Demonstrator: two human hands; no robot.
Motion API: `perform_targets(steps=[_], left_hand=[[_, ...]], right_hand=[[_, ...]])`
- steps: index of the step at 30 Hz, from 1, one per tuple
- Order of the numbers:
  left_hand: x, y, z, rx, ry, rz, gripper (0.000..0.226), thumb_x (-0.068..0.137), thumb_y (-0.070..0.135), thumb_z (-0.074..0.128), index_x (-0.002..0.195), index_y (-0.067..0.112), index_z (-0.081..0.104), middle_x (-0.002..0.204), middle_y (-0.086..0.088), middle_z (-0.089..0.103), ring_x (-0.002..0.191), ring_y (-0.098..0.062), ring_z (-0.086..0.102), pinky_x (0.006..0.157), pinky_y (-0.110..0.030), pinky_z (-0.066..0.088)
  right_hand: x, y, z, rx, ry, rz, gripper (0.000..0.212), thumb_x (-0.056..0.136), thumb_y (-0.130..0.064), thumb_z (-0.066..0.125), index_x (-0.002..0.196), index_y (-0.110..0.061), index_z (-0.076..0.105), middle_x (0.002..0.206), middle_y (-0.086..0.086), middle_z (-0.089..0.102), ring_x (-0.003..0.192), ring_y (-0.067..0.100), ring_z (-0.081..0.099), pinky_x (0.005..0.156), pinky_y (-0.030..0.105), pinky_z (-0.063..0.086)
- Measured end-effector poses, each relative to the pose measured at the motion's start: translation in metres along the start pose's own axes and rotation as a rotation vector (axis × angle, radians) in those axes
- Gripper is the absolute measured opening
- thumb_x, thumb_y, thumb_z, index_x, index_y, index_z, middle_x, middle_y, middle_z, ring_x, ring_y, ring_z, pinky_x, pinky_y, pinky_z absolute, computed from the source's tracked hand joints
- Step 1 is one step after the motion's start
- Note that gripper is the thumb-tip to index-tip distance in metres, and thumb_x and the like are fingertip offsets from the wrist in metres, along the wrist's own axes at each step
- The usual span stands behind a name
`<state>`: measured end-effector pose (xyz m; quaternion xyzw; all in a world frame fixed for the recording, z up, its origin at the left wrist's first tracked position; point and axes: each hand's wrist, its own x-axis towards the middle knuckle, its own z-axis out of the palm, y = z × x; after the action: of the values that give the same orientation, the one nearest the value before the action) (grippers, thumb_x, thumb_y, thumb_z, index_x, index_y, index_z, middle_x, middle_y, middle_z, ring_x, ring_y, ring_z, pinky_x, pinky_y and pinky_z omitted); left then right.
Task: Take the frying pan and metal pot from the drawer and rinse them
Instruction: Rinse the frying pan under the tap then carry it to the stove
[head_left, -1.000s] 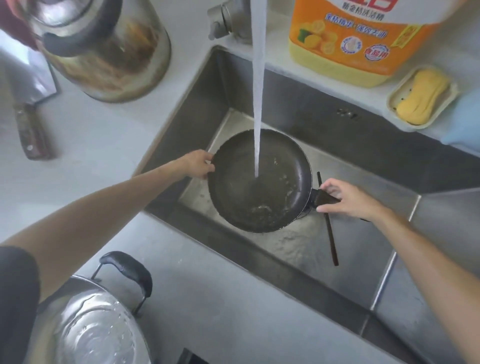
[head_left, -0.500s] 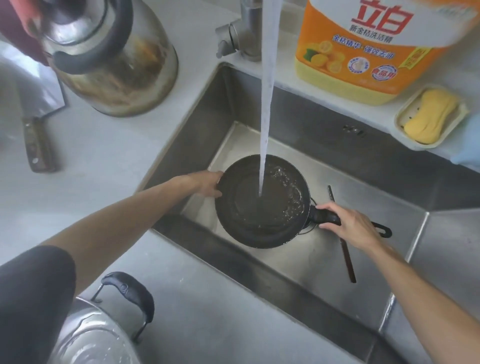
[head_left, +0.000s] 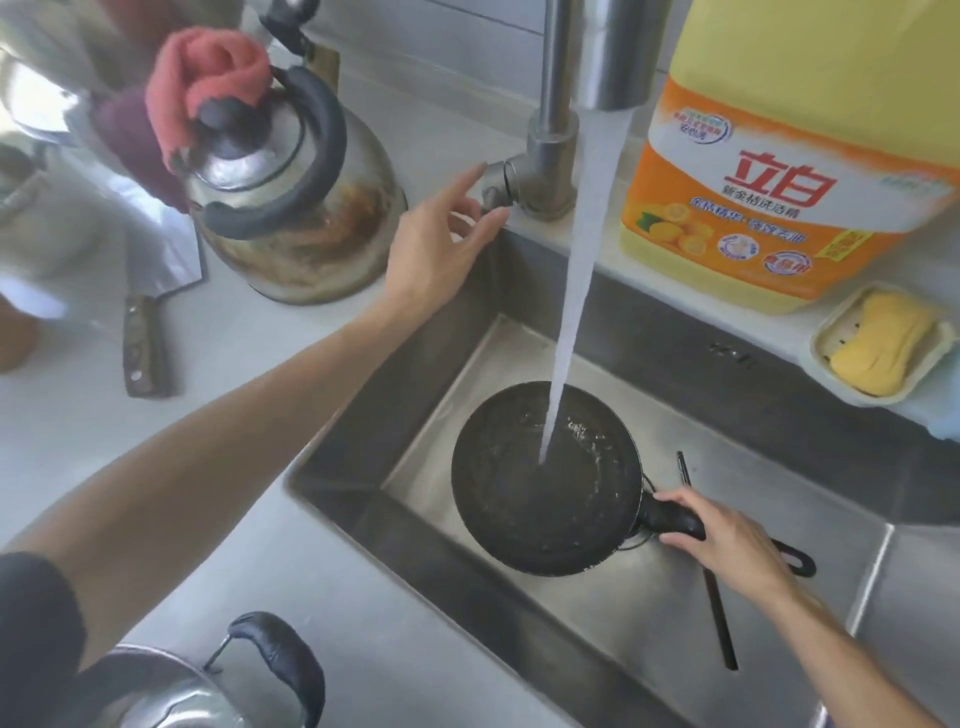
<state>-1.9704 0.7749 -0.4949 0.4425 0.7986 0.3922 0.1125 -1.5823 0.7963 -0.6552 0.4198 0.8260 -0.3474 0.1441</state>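
Pan under tap, L hand at faucet lever

Near edge: pot (head_left: 156, 686), one, on counter bottom-left, well apart from both hands. Sink (head_left: 363, 467): pan (head_left: 540, 499), one, flat on the floor of it, water stream (head_left: 576, 312) hitting its middle. Pan handle (head_left: 675, 525) runs right and slightly toward the wearer. R hand (head_left: 727, 545) closed round it, nearer hand to pan. One dark stick (head_left: 717, 603) lies beside, under the wrist. Farther: L hand (head_left: 441, 244) off pan, fingers spread, empty, tips at faucet lever (head_left: 498, 187), which lies just up-right of it. Likely next: shut off or adjust flow. Back: one kettle (head_left: 291, 208), one detergent jug (head_left: 779, 171).
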Motion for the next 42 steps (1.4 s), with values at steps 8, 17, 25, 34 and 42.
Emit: perform_targets(steps=[8, 17, 25, 34, 42], left_hand=[[0.0, 0.008, 0.03, 0.208, -0.023, 0.145, 0.041, 0.092, 0.036, 0.051, 0.128, 0.016, 0.054, 0.096, -0.003, 0.051, 0.078, -0.018, 0.054, 0.077, -0.03, 0.049], [-0.09, -0.07, 0.023, 0.419, -0.878, -0.059, 0.037, 0.089, 0.042, 0.056, 0.124, 0.03, 0.053, 0.101, 0.005, 0.061, 0.096, -0.019, 0.062, 0.092, -0.035, 0.048], [-0.115, -0.115, 0.057, 0.59, -1.238, -0.05, 0.038, 0.094, 0.036, 0.052, 0.13, 0.027, 0.053, 0.122, -0.004, 0.062, 0.108, -0.021, 0.06, 0.095, -0.033, 0.045], [-0.113, -0.125, 0.046, 0.523, -0.922, -0.012, 0.046, 0.09, 0.021, 0.057, 0.135, 0.027, 0.05, 0.109, 0.0, 0.063, 0.096, -0.018, 0.059, 0.081, -0.025, 0.043], [-0.122, -0.101, 0.019, 0.146, -0.899, -0.037, 0.042, 0.08, 0.058, 0.057, 0.118, 0.05, 0.04, 0.118, 0.002, 0.066, 0.09, -0.012, 0.069, 0.089, -0.036, 0.054]], right_hand=[[0.003, 0.002, 0.0, -0.049, -0.047, -0.02, 0.043, 0.081, -0.037, 0.069, 0.116, -0.039, 0.045, 0.106, -0.012, 0.066, 0.09, 0.017, 0.064, 0.076, 0.033, 0.048], [0.006, -0.001, -0.008, -0.068, -0.108, -0.031, 0.041, 0.084, -0.046, 0.061, 0.121, -0.046, 0.043, 0.105, -0.004, 0.067, 0.085, 0.021, 0.062, 0.078, 0.036, 0.049], [0.008, 0.001, -0.005, 0.0, -0.096, 0.001, 0.048, 0.082, -0.045, 0.064, 0.126, -0.048, 0.045, 0.117, -0.011, 0.066, 0.102, 0.02, 0.061, 0.083, 0.033, 0.044], [-0.02, 0.0, -0.008, 0.012, 0.09, 0.028, 0.045, 0.079, -0.046, 0.068, 0.122, -0.05, 0.054, 0.078, 0.0, 0.068, 0.079, 0.027, 0.059, 0.068, 0.029, 0.034], [-0.065, -0.007, -0.028, 0.116, 0.212, 0.054, 0.046, 0.076, -0.04, 0.072, 0.112, -0.06, 0.053, 0.091, -0.003, 0.074, 0.083, 0.025, 0.064, 0.074, 0.03, 0.044]])
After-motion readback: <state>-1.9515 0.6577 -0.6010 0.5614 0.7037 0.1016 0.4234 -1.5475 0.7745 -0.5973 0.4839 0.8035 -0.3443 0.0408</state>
